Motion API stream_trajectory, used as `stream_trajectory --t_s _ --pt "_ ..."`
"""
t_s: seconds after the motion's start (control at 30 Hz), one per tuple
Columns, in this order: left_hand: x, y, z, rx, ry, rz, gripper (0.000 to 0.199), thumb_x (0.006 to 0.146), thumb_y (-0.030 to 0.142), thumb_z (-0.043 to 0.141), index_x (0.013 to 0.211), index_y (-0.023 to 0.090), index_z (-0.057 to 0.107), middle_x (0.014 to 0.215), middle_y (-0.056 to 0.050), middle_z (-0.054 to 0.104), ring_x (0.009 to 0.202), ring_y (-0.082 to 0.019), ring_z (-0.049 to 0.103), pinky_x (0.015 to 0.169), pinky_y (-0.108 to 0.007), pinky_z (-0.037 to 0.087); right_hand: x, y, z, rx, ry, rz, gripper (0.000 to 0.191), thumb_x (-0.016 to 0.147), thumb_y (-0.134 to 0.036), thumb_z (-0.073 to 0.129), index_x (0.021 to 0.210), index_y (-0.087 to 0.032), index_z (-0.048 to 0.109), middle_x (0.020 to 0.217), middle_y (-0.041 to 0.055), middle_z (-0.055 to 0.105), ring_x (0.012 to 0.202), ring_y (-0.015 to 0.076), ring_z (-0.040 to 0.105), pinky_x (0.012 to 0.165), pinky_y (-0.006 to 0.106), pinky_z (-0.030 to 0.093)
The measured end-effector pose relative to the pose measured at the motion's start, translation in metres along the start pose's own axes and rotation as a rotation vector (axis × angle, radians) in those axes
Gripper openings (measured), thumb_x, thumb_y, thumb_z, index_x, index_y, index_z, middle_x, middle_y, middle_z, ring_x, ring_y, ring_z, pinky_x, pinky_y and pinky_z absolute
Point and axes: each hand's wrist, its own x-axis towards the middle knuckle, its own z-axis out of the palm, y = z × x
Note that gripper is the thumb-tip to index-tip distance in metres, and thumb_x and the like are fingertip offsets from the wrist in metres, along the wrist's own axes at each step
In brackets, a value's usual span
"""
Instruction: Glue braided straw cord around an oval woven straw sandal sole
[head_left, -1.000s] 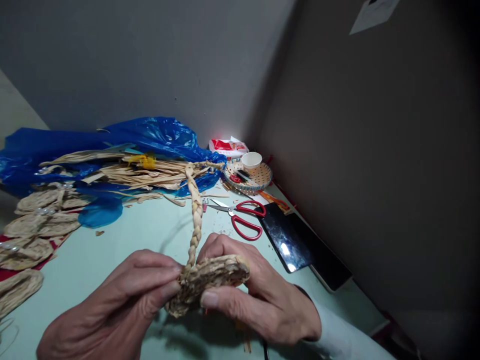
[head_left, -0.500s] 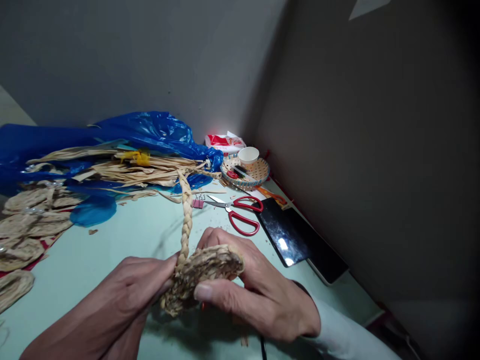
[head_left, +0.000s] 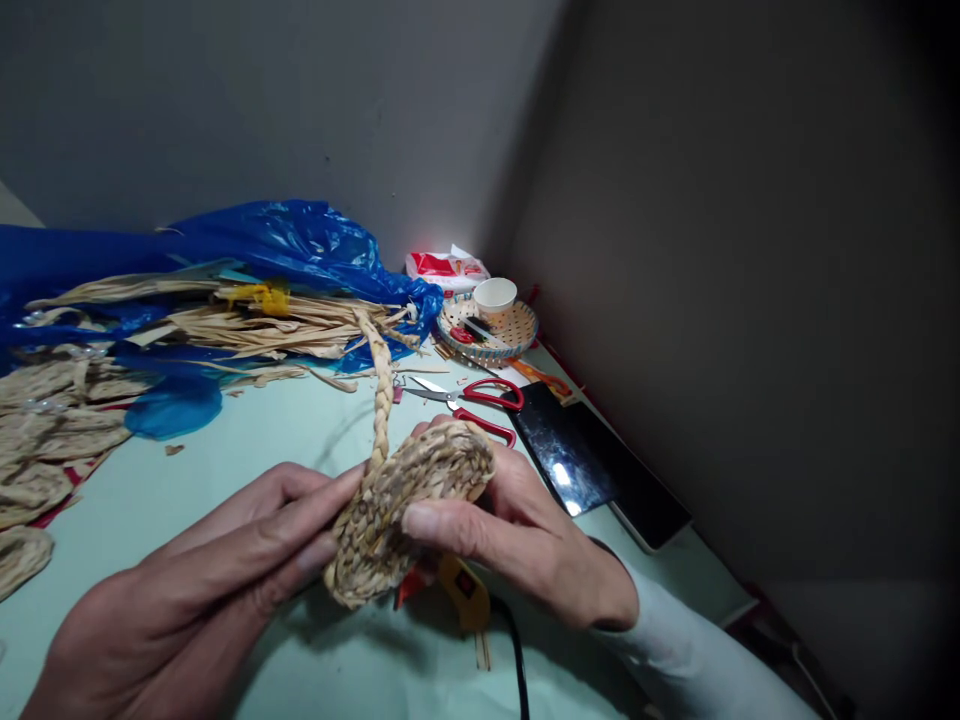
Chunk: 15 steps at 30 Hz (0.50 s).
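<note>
An oval coil of braided straw (head_left: 412, 490), like a small shoe sole, is held between both hands above the table. My left hand (head_left: 247, 540) pinches its left edge, where a loose straw braid (head_left: 382, 390) rises from the coil and stretches away toward the back. My right hand (head_left: 510, 530) grips the coil from the right, thumb on the near face and fingers behind it, mostly hidden. Below the coil, partly covered by it, lies a yellow and orange tool (head_left: 465, 592) with a black cord (head_left: 517, 650).
Red-handled scissors (head_left: 487, 395) lie beyond the right hand, beside two dark flat devices (head_left: 562, 455). Farther back stand a woven basket (head_left: 517, 335) and a white bowl (head_left: 495, 294). Straw strips (head_left: 300, 325) rest on blue plastic (head_left: 285, 235); several braided coils (head_left: 45, 430) are at left.
Both hands have raised the coil slightly and tilted it, so its flat braided face shows more. The yellow tool beneath has come into view. The camera view has shifted a little.
</note>
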Motion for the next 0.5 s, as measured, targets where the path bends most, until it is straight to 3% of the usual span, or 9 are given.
stream_trajectory --t_s 0.1,0.23,0.4,0.5 --pt "0.002 -0.003 0.005 -0.117 0.021 0.056 0.029 0.072 0.044 0.082 0.101 0.043 0.079 0.092 -0.002 0.076 0.087 -0.023 0.070 0.073 -0.029 0.064 -0.002 -0.003 -0.001 0.057 -0.046 0.086 0.022 0.092 -0.038 0.070 0.097 -0.022 0.055 0.082 -0.0021 0.057 0.070 0.0131 0.056 0.062 0.025 0.051" --pt "0.003 -0.009 0.008 -0.192 -0.007 0.047 0.024 0.066 0.045 0.087 0.089 0.046 0.081 0.067 -0.001 0.070 0.063 -0.020 0.064 0.049 -0.030 0.059 -0.003 -0.009 -0.002 0.131 -0.071 0.123 0.019 0.092 -0.031 0.070 0.095 -0.022 0.055 0.080 -0.0029 0.056 0.068 0.0117 0.053 0.062 0.024 0.048" --pt "-0.002 -0.009 0.012 -0.234 0.118 -0.128 0.030 0.054 0.051 0.092 0.082 0.045 0.081 0.085 0.001 0.080 0.093 -0.027 0.076 0.075 -0.035 0.069 -0.001 -0.010 -0.003 0.175 -0.100 0.147 0.018 0.090 -0.025 0.074 0.090 -0.022 0.056 0.084 -0.0032 0.058 0.066 0.0091 0.053 0.063 0.021 0.048" --pt "-0.002 -0.008 0.013 -0.181 0.154 -0.166 0.031 0.055 0.054 0.091 0.084 0.046 0.081 0.094 0.007 0.083 0.104 -0.021 0.075 0.087 -0.023 0.061 0.002 -0.004 -0.001 0.173 -0.045 0.093 0.015 0.092 -0.027 0.072 0.091 -0.021 0.058 0.081 -0.0034 0.059 0.063 0.0089 0.054 0.061 0.021 0.049"
